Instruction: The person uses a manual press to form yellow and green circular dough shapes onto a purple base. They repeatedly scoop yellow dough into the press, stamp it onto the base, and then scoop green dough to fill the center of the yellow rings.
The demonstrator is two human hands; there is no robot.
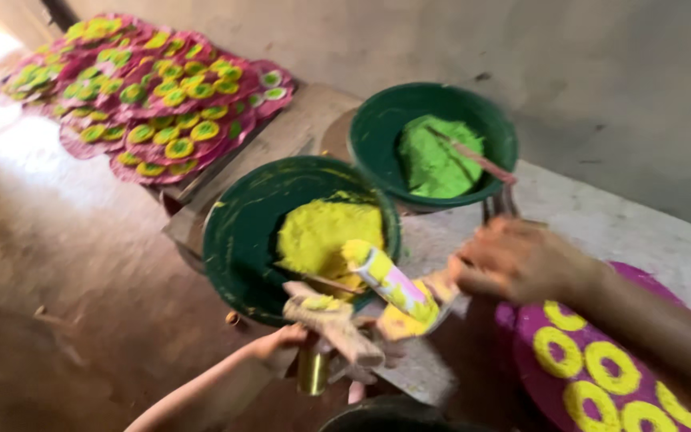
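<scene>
Mostly blurred: motion smear hides finger detail. Right hand [521, 260] is curled around a paste-coated tool [393, 284], yellow and pink, held just over the near basin's rim. Left hand [281, 346] is closed, apparently on a brass-coloured cylinder [312, 370] and a wooden stamp block [337, 320] carrying yellow paste; exact grip is unclear. Two green basins: near basin [233, 240] holds yellow paste, far basin [377, 128] holds green paste with one stick in it. One magenta disc [601, 368] with yellow rings, cut off at the frame's lower right. Stack of finished discs [145, 96] top left, count unreadable.
</scene>
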